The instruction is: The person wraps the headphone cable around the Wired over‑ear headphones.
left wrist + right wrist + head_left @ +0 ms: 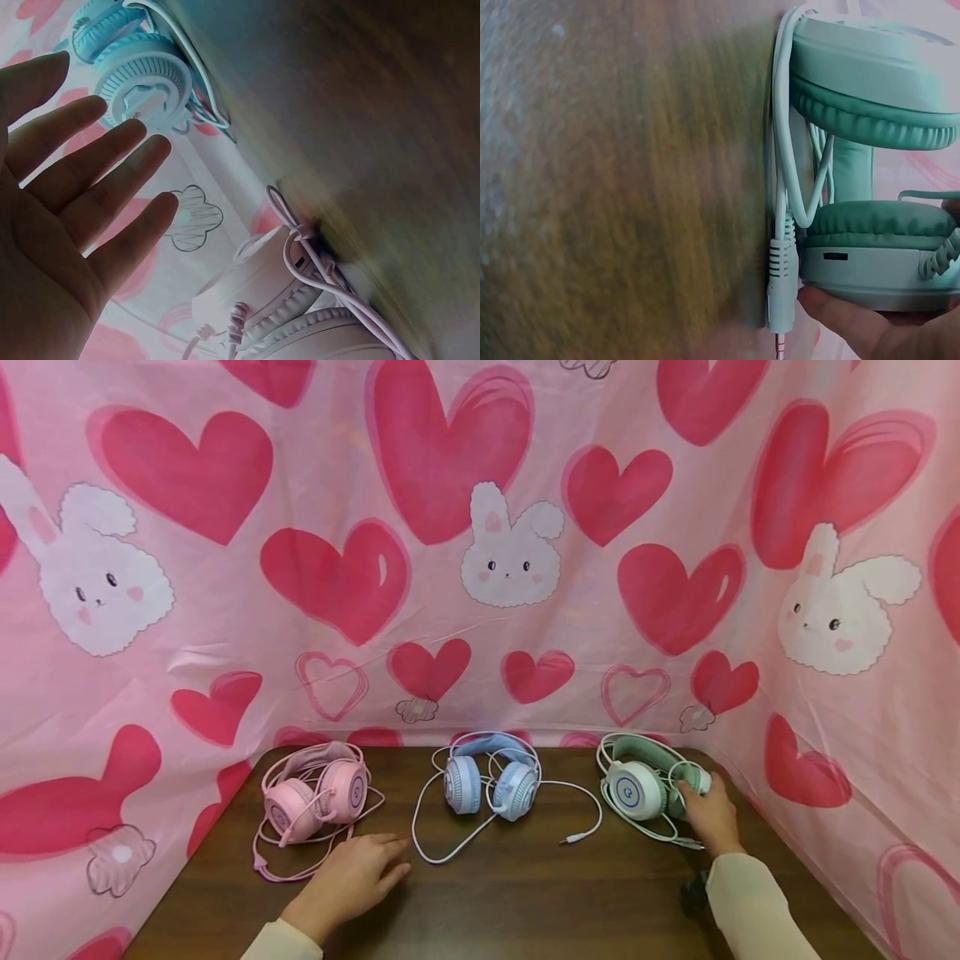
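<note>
At the right of the head view, my right hand (711, 814) grips the right ear cup of the green headphones (636, 789). In the right wrist view, a finger (847, 319) lies along the outside of that ear cup (862, 259), and another fingertip shows at its far side. The headphones' cable plug (782, 300) lies beside it. My left hand (352, 877) holds nothing, its fingers extended, just in front of the pink headphones (347, 792). The left wrist view shows those fingers (112, 169) spread apart. Blue headphones (517, 791) stand between the two hands, farther back.
All three headphones stand along the back of the dark wooden table (480, 910). The blue pair's cable (600, 810) loops out on both sides, its plug (576, 838) pointing left. A pink curtain (442, 627) with hearts and rabbits encloses the back and sides.
</note>
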### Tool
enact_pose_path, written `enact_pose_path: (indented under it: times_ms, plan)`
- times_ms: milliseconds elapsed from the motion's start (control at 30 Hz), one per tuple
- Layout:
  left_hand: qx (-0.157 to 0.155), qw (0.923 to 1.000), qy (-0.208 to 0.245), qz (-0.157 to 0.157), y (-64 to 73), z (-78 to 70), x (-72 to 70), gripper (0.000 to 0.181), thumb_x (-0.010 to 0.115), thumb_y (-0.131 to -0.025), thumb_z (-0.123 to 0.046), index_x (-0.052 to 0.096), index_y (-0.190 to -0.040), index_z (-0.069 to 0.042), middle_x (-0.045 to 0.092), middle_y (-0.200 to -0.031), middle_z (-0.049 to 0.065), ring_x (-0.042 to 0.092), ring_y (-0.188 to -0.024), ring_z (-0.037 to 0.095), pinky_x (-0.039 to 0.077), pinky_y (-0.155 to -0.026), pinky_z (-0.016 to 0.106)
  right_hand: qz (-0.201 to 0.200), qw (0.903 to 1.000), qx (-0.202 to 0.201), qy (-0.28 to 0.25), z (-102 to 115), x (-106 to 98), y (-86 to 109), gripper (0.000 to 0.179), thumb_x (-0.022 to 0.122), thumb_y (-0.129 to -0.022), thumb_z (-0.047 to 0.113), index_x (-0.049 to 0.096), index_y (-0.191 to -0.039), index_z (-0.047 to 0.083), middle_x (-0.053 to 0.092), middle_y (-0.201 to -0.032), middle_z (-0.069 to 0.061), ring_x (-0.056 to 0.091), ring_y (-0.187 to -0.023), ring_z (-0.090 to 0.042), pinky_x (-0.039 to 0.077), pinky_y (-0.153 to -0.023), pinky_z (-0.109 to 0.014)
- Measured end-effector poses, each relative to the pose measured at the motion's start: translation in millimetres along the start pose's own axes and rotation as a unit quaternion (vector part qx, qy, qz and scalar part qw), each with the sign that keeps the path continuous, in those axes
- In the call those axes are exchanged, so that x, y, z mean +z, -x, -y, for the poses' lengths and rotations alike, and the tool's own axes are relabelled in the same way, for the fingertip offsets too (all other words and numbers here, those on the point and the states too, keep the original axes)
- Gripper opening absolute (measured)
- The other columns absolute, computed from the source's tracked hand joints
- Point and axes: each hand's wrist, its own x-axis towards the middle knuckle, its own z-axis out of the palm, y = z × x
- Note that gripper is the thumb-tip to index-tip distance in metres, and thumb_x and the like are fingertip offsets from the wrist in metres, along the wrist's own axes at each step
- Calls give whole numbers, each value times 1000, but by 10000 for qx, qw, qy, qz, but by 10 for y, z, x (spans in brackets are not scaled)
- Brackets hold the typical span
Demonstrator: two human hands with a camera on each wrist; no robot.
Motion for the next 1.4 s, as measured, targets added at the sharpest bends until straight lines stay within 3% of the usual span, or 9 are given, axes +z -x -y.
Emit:
enact_pose_path:
  times_ms: [300, 633, 1167, 1400]
  plan:
    - [28, 9999, 111, -5, 33, -41, 60, 27, 72, -86, -29, 74, -105, -10, 71, -102, 4, 68, -93, 21, 54, -79, 43, -157, 9997, 160, -42, -35, -37, 85, 74, 40, -101, 41, 9, -151, -3, 27, -144, -39, 27, -127, -60, 24, -103, -66]
    - [132, 9997, 31, -220, 40, -47, 31, 26, 74, -84, -28, 75, -102, -10, 71, -97, 1, 68, -89, 20, 55, -75, 42, -278, 9995, -32, -165, -6, -97, 169, 68, 40, -102, 38, 14, -151, -1, 30, -144, -37, 28, -128, -59, 24, -102, -67]
    - [282, 9994, 70, -183, -163, -111, -40, 28, 73, -85, -29, 74, -107, -12, 71, -104, 1, 67, -94, 18, 54, -80, 40, -601, 9954, -585, -471, 344, -147, 353, 53, 46, -101, 39, 34, -144, 10, 49, -131, -27, 44, -119, -49, 35, -93, -64]
    - [452, 9986, 176, -214, -286, -192, -40, 28, 72, -86, -29, 74, -109, -13, 71, -105, 2, 68, -94, 18, 55, -79, 40, -802, 9919, -809, -564, 517, -159, 521, 55, 49, -100, 38, 34, -147, 13, 51, -131, -26, 46, -118, -49, 36, -92, -62]
